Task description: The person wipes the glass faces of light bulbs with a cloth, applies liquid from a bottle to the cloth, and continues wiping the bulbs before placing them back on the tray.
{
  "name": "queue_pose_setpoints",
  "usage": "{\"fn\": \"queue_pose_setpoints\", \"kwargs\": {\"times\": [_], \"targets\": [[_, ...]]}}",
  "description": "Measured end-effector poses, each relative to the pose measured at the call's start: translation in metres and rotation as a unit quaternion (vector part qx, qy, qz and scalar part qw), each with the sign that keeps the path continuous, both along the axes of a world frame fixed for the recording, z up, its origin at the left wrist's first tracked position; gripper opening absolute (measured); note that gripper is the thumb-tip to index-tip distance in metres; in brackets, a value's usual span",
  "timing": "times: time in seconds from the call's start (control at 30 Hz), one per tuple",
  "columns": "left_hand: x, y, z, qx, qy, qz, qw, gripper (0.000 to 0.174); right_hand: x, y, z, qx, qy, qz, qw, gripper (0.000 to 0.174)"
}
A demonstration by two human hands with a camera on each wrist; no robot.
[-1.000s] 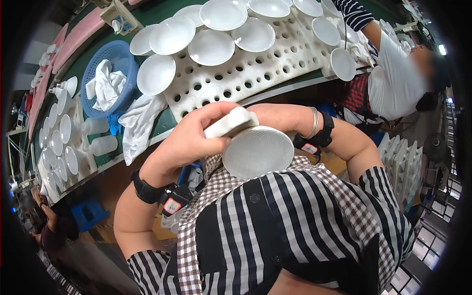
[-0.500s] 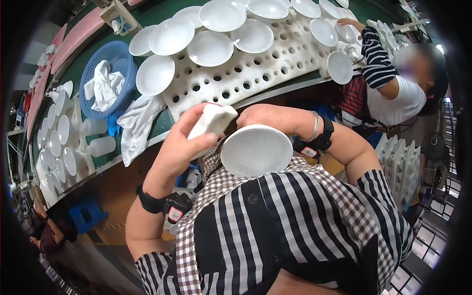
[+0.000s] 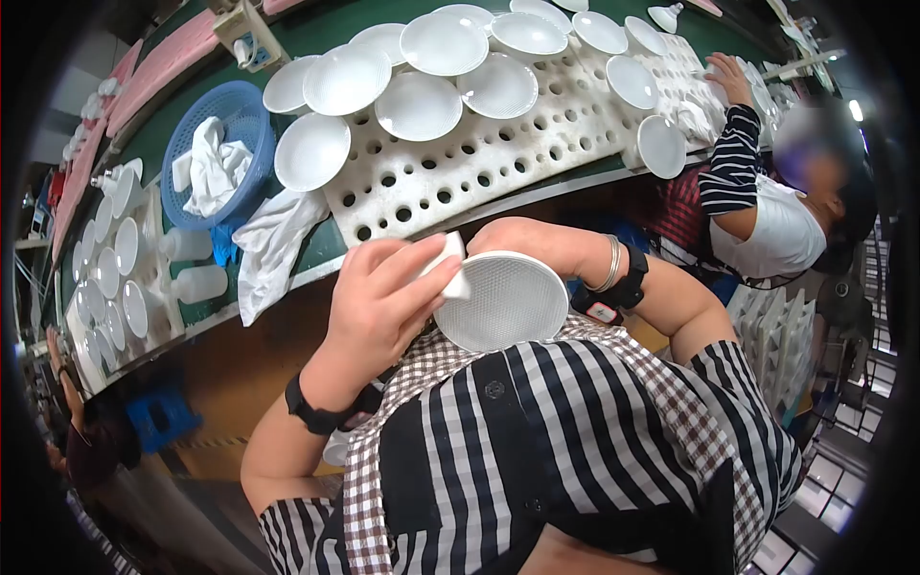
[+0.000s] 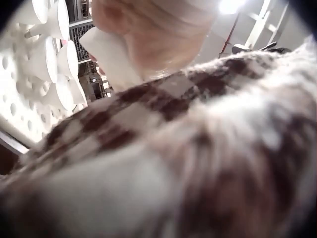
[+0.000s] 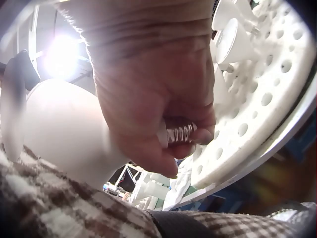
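My right hand (image 3: 527, 242) holds a reflector light bulb (image 3: 503, 305) in front of my chest, its round textured face turned up toward me. In the right wrist view, fingers curl round the bulb's metal screw base (image 5: 181, 133), and the white body spreads out behind the hand. My left hand (image 3: 379, 292) pinches a white, sponge-like block (image 3: 457, 270) between fingers and thumb. The block overlaps the left edge of the bulb's face in the head view. The left wrist view shows the same block (image 4: 111, 55) under the fingers, above blurred checked cloth.
A white board with holes (image 3: 422, 196) lies on the green table, with several similar bulbs (image 3: 419, 105) standing in it. To its left are a blue basket (image 3: 261, 158) holding white cloth, a draped cloth (image 3: 278, 254) and another bulb rack. A person (image 3: 767, 225) works at right.
The left hand first drew the block away from the bulb, then brought it back against the left rim, fingers now over it. The bulb stayed nearly in place. The neighbouring person reached toward the table.
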State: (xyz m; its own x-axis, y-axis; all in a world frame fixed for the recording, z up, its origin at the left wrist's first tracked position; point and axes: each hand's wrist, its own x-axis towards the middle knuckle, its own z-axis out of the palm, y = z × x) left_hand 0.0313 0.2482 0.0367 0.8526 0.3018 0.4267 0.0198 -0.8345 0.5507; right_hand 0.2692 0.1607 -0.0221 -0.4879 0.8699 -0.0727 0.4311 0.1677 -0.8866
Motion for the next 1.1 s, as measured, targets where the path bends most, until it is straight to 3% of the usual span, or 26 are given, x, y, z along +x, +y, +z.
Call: {"fn": "queue_pose_setpoints", "kwargs": {"times": [0.17,0.3,0.43,0.57,0.63,0.7,0.77,0.83,0.9,0.93,1.0,1.07,1.1], "targets": [[0.010,0.003,0.006,0.071,-0.031,0.004,0.997,0.042,0.003,0.001,0.000,0.005,-0.019,0.009,1.000,0.017],[0.035,0.005,0.015,0.081,-0.056,-0.048,0.994,0.042,-0.005,0.000,0.009,-0.065,0.075,-0.050,0.994,0.020],[-0.001,0.003,-0.006,0.031,-0.032,-0.011,0.999,0.043,0.002,0.002,0.005,0.044,-0.057,0.019,0.997,0.016],[-0.027,0.005,-0.023,0.031,0.017,-0.017,0.999,0.039,0.014,-0.001,0.010,0.037,-0.023,-0.021,0.999,0.016],[-0.026,0.008,-0.026,-0.038,-0.010,0.073,0.997,0.037,0.016,0.000,0.007,0.060,-0.029,-0.016,0.998,0.017],[-0.018,0.011,-0.019,-0.086,-0.040,0.099,0.991,0.035,0.016,0.003,0.008,0.046,-0.072,-0.005,0.996,0.018],[-0.007,0.012,-0.009,-0.087,-0.102,0.084,0.988,0.034,0.013,0.006,0.007,0.031,-0.056,-0.004,0.998,0.019],[0.014,0.007,0.008,-0.036,-0.108,-0.004,0.993,0.026,0.008,0.004,0.001,0.012,-0.039,-0.001,0.999,0.021],[0.027,0.008,0.005,0.066,-0.095,-0.040,0.993,0.020,0.002,0.000,-0.007,-0.085,0.100,-0.099,0.986,0.024],[0.026,0.018,-0.009,0.047,-0.056,0.047,0.996,0.019,0.004,-0.003,0.000,-0.154,0.038,-0.113,0.981,0.030],[0.014,0.043,-0.037,-0.043,-0.017,0.178,0.983,0.020,0.007,-0.012,0.000,-0.091,0.021,-0.116,0.989,0.035],[0.010,0.044,-0.040,-0.188,-0.056,0.192,0.962,0.024,0.011,-0.014,0.003,-0.042,-0.015,-0.122,0.992,0.036],[0.011,0.040,-0.034,-0.272,-0.083,0.188,0.940,0.025,0.013,-0.015,0.002,-0.100,0.040,-0.135,0.985,0.035]]}}
